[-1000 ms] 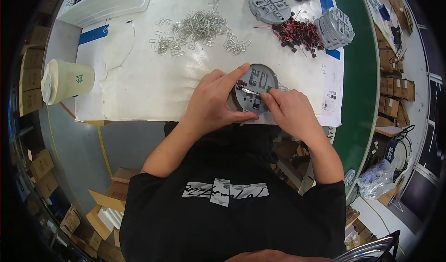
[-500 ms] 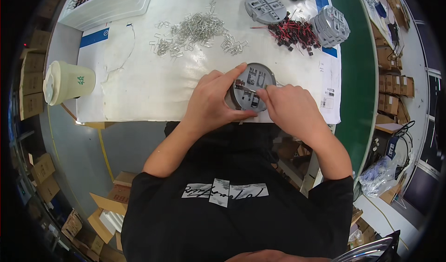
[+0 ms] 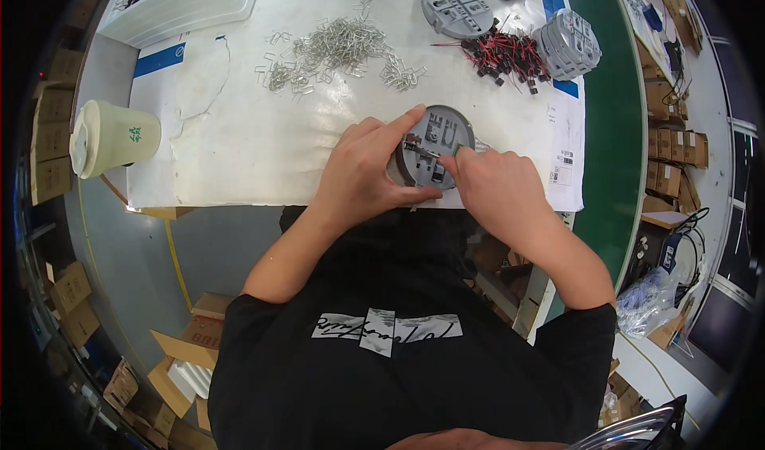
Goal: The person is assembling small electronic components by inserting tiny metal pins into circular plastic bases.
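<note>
Near the table's front edge is a round grey plastic housing (image 3: 444,131) with moulded slots and recesses in its face. My left hand (image 3: 362,163) is wrapped round its left side, thumb at the lower rim and index finger at the upper rim. My right hand (image 3: 498,183) is closed at its right side, fingers pinched over the face. From those fingertips a slim shiny metal tool (image 3: 422,152) reaches left across the housing; its kind is unclear, and its other end is hidden in my fist. Small dark parts sit in the housing's lower recess.
Beyond my hands lies a heap of bent wire clips (image 3: 339,47). To its right are red-wired black components (image 3: 510,55), another grey housing (image 3: 457,9) and a stack of housings (image 3: 570,45). A lidded pale tub (image 3: 119,137) and a clear plastic bin (image 3: 199,7) stand left.
My right hand and forearm have shifted slightly, with the elbow farther out to the right. The metal tool has moved a little on the housing, while my left hand keeps its grip.
</note>
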The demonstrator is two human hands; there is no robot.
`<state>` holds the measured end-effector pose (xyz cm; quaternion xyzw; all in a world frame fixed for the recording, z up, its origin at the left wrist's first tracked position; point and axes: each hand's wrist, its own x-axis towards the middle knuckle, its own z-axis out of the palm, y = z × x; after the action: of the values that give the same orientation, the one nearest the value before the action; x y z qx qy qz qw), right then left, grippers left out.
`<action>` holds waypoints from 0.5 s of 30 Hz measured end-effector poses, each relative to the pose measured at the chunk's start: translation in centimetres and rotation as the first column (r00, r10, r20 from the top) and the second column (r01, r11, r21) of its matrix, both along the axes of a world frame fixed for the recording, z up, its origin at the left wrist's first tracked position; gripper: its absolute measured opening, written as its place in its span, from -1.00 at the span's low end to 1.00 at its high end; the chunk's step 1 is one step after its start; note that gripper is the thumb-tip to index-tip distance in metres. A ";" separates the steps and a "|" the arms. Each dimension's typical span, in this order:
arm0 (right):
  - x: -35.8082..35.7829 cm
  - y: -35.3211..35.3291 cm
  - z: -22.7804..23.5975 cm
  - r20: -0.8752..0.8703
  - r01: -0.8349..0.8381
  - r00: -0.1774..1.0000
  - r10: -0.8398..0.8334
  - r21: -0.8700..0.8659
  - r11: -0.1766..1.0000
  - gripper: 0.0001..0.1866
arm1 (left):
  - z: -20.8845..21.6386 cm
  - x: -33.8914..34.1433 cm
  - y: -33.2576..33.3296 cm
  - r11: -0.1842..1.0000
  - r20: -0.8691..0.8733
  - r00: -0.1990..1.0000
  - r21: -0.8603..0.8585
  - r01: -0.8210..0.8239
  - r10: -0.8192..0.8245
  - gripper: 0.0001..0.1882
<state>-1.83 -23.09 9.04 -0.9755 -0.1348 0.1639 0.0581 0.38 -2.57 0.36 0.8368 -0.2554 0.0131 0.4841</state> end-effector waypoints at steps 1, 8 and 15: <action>0.1 -0.3 -0.1 0.002 -0.002 1.000 0.002 0.001 1.000 -0.55 | -0.1 0.0 0.1 1.000 0.002 1.000 0.001 -0.002 0.002 0.10; -2.9 -3.4 -2.2 0.092 0.108 0.974 -0.208 0.616 0.780 -0.67 | 0.8 0.5 1.1 0.984 -0.059 0.985 -0.092 0.155 -0.161 -0.15; -5.2 -0.6 -6.1 0.551 -0.130 0.799 -0.241 0.550 0.825 -0.56 | -0.8 0.0 0.1 0.946 -0.279 0.960 -0.318 -0.061 -0.032 -0.63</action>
<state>-7.01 -23.71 2.98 -0.9183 -0.1582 -0.2014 0.3019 0.42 -2.46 -0.43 0.7411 -0.1724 -0.0604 0.6460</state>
